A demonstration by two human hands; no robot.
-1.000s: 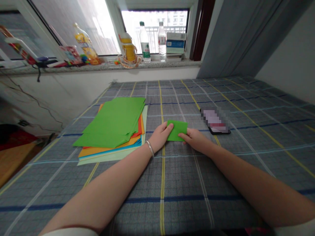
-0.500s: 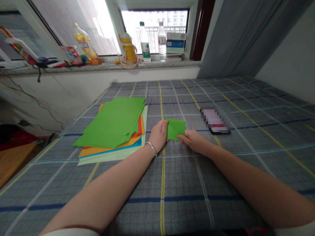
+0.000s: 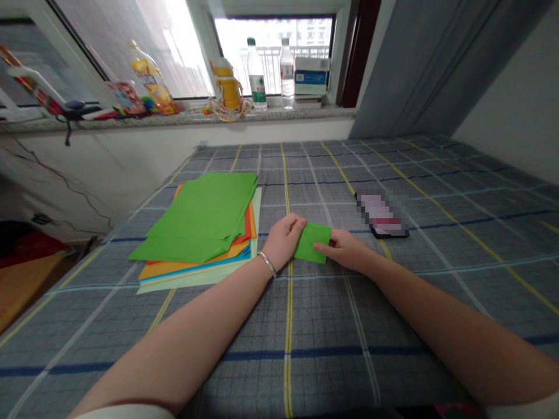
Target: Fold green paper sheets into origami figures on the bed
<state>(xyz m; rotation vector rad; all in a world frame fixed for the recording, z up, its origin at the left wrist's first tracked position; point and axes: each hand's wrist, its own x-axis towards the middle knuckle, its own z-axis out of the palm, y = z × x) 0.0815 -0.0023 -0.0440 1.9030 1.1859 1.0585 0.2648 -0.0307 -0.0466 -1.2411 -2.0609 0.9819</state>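
A small folded square of green paper (image 3: 311, 242) is held between my two hands over the plaid cloth. My left hand (image 3: 283, 237) grips its left side, with the thumb near the upper left corner and a silver bangle on the wrist. On the right side, my right hand (image 3: 345, 250) pinches the paper, thumb on top and the other fingers mostly hidden behind it. Left of my hands lies a stack of coloured paper (image 3: 205, 215), with green sheets on top and orange, red, blue and pale green edges below.
A phone (image 3: 382, 214) with a blurred screen lies to the right on the plaid cloth (image 3: 323, 326). Along the windowsill (image 3: 183, 119) stand water bottles (image 3: 257, 75), a yellow cup (image 3: 227, 90), a juice bottle (image 3: 152, 78) and boxes (image 3: 311, 77). A grey curtain (image 3: 410, 70) hangs at right.
The green paper has turned slightly clockwise and its lower edge has dropped a little. My left thumb reaches further over it, and my right hand has shifted slightly along its right side.
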